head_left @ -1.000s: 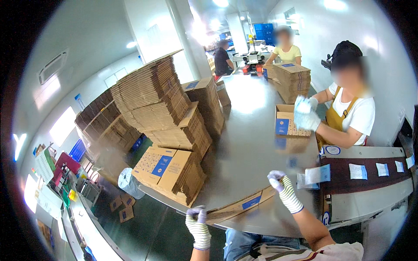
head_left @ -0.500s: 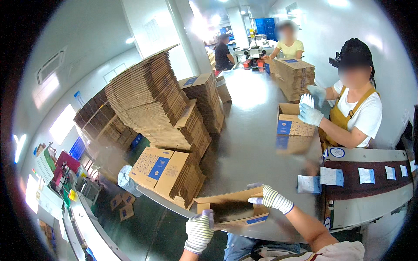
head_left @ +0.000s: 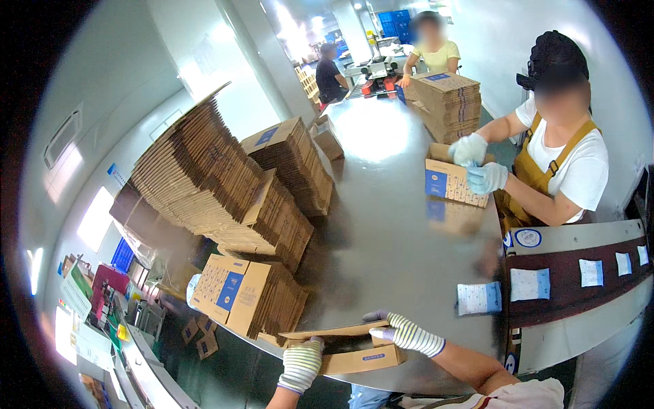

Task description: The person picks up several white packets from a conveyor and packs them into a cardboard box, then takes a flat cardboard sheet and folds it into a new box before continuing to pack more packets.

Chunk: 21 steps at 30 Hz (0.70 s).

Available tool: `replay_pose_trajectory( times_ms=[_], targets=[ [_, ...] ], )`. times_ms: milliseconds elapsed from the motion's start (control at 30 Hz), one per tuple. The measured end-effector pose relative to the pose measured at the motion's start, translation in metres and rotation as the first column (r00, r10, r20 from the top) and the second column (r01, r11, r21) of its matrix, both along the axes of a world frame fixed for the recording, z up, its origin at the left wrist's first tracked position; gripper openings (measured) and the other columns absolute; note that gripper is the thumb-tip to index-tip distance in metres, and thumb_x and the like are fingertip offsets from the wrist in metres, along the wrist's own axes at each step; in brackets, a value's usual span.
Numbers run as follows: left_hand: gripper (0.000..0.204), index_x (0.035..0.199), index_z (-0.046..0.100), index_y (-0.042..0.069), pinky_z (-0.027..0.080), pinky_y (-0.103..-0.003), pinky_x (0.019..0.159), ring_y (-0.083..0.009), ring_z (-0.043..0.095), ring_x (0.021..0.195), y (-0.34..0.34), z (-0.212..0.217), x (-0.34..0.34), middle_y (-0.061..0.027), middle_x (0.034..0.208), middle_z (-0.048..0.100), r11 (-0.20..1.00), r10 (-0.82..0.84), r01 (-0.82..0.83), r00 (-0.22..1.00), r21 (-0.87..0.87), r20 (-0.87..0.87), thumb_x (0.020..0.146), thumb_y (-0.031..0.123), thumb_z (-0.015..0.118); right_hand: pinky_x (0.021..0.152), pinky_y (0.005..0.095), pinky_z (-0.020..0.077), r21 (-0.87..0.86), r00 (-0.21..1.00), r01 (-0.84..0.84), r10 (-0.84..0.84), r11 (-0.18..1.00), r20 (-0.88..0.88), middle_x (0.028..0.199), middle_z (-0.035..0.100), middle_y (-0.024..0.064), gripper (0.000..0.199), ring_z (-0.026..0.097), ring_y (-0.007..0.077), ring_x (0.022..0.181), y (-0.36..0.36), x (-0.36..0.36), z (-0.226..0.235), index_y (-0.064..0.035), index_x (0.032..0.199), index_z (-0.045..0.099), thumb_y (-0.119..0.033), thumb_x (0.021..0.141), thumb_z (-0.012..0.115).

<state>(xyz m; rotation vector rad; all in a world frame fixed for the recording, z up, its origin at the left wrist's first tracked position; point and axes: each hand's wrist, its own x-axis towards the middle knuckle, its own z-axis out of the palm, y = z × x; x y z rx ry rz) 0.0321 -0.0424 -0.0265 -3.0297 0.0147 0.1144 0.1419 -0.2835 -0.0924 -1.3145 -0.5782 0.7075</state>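
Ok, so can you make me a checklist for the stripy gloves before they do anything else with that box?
1. Left hand on the box: ok, at its left end.
2. Right hand on it too: ok, at its right end.
3. Box opened up: ok, its long walls stand apart.
4. Bottom shut: cannot tell, it's hidden.
5. Box not touching the folded-box stack: cannot tell, they look close.
6. White-and-blue packet apart from the right hand: ok.

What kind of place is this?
Looks like a packing area in a factory, most likely: tall stacks of flattened cardboard boxes, a conveyor belt carrying small packets, and an open box on a long metal table.
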Motion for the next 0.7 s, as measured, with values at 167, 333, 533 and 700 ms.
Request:
replay_pose_trajectory(
  times_ms=[167, 333, 533, 700],
  targets=[
    [0.016, 0.087, 0.061, 0.006, 0.048, -0.045, 0.06, -0.0326, 0.063, 0.071, 0.001, 0.0, 0.002, -0.0145, 0.07, 0.065, 0.996, -0.038, 0.031, 0.996, 0.083, 0.083, 0.083, 0.021, 0.056, 0.108, 0.0411, 0.0333, -0.08, 0.887, 0.247, -0.192, 0.966, 0.421, 0.132, 0.045, 0.0249, 0.091, 0.042, 0.0356, 0.126, 0.001, -0.017, 0.003, 0.0029, 0.139, 0.028, -0.035, 0.074, 0.078],
    [0.011, 0.085, 0.061, 0.008, 0.047, -0.044, 0.058, -0.0328, 0.062, 0.068, -0.005, -0.003, -0.005, -0.0131, 0.069, 0.063, 1.0, -0.015, 0.014, 0.982, 0.007, 0.187, 0.082, 0.017, 0.057, 0.106, 0.0441, 0.0357, -0.178, 0.888, 0.243, -0.145, 0.954, 0.437, 0.13, 0.044, 0.0252, 0.105, 0.044, 0.036, 0.122, -0.006, -0.031, 0.012, 0.0025, 0.139, 0.024, -0.041, 0.065, 0.084],
    [0.044, 0.117, 0.054, 0.006, 0.048, -0.045, 0.077, -0.034, 0.06, 0.087, -0.028, 0.01, -0.022, -0.0156, 0.096, 0.063, 0.89, -0.242, 0.338, 0.919, -0.306, 0.313, 0.079, 0.026, 0.065, 0.107, 0.0428, 0.0343, -0.252, 0.855, 0.239, -0.081, 0.938, 0.513, 0.133, 0.043, 0.0272, 0.105, 0.043, 0.0383, 0.125, -0.014, -0.028, 0.034, 0.0026, 0.142, 0.021, -0.046, 0.069, 0.079],
    [0.073, 0.123, 0.043, 0.001, 0.045, -0.047, 0.087, -0.0351, 0.057, 0.099, -0.037, 0.001, -0.026, -0.017, 0.107, 0.057, 0.892, -0.384, 0.419, 0.901, -0.172, 0.203, 0.071, 0.045, 0.071, 0.105, 0.044, 0.0358, -0.22, 0.765, 0.365, -0.158, 0.905, 0.624, 0.129, 0.047, 0.028, 0.093, 0.045, 0.039, 0.124, -0.01, -0.032, 0.033, -0.0005, 0.14, 0.028, -0.047, 0.074, 0.075]
  ],
)
